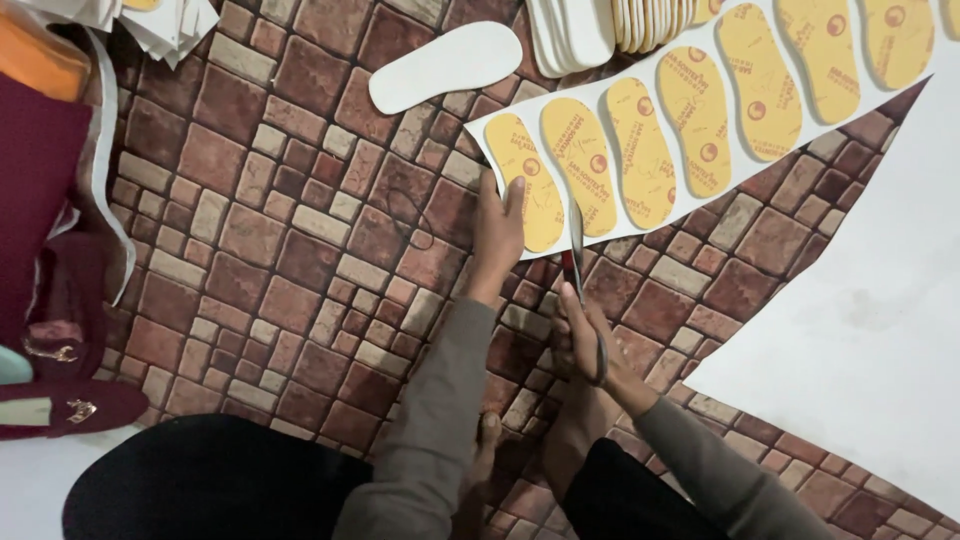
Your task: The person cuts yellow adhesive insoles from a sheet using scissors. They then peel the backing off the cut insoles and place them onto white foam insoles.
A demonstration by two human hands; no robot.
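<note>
on the brick-patterned floor (pixel 290 250), the left hand (pixel 497 232) presses flat, fingers spread, on the white strip of yellow insoles (pixel 600 155) while the right hand (pixel 585 340) is clamped on scissors (pixel 576 250) at its edge.

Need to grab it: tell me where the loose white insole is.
The white insole lies on the brick-patterned floor at top centre, just left of the strip of yellow insoles.

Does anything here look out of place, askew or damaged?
Nothing looks damaged. One white sole-shaped cut-out lies alone on the brick-patterned floor, apart from the stacked white pieces. The left hand steadies the white strip of yellow insoles; the right hand holds scissors.
</note>
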